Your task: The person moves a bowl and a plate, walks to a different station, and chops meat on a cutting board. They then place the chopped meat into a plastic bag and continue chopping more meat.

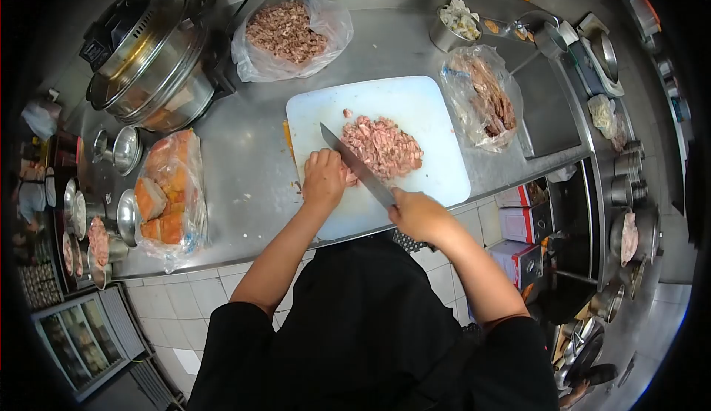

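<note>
My right hand (422, 215) is closed round the handle of a kitchen knife (360, 166), whose long blade points up and to the left. The blade lies across a white cutting board (452, 181), along the near left side of a heap of diced pink meat (385, 144). My left hand (324, 178) has its fingers curled down and pressed together on meat to the left of the blade; most of that piece is hidden under the fingers. One small cube sits apart near the top of the heap.
Left of the board lies a plastic bag of meat slabs (167, 196), beneath a glass-bowled cooker (159, 70). Behind stands a bag of chopped meat (289, 29). On the right are bagged meat strips (481, 96), a metal container (453, 33) and a sink (555, 118).
</note>
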Tool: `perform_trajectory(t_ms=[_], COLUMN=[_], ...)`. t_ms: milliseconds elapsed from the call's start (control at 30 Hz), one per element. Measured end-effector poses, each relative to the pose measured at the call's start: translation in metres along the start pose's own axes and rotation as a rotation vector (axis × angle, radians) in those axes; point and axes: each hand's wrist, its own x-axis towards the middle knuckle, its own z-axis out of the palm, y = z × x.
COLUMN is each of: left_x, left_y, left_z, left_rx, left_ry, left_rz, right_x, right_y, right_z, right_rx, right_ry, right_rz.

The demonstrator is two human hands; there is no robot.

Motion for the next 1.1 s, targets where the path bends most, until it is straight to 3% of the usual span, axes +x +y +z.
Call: perform_trajectory(t_ms=[67,200,367,467,600,700,833,933,1033,1100], left_x=[0.001,0.001,-0.006,-0.005,-0.006,-0.009,-0.015,-0.013,-0.013,-0.012], left_y=[0.0,-0.003,-0.003,-0.004,-0.008,-0.016,-0.016,-0.012,-0.009,-0.012], left_z=[0.0,-0.004,-0.003,-0.002,-0.005,-0.008,-0.011,-0.014,-0.016,-0.022], left_rx=[-0.003,-0.029,-0.009,0.032,-0.025,-0.052,-0.034,-0.025,-0.006,-0.051], left_ry=[-0.01,-0.013,0.063,0.019,-0.012,0.104,0.088,0.053,0.053,0.004], left_rz=[0.008,0.037,-0.018,-0.015,0.049,0.108,0.005,0.018,0.034,0.084], right_x=[0.016,0.059,0.005,0.012,0.069,0.063,0.031,0.02,0.057,0.071], right_y=[0.002,0.005,-0.015,-0.008,-0.004,-0.015,-0.006,-0.008,-0.003,-0.015], right_z=[0.02,0.03,-0.018,0.007,0.038,0.01,0.001,0.009,0.051,0.036], right_rx=[0.03,-0.03,-0.036,-0.018,-0.063,-0.092,-0.049,-0.109,0.006,0.038], right_ry=[0.002,0.243,0.0,-0.04,0.195,0.139,0.121,-0.024,0.21,0.182], right_rz=[0.008,-0.157,-0.078,0.013,-0.097,-0.113,-0.166,-0.074,-0.112,-0.119])
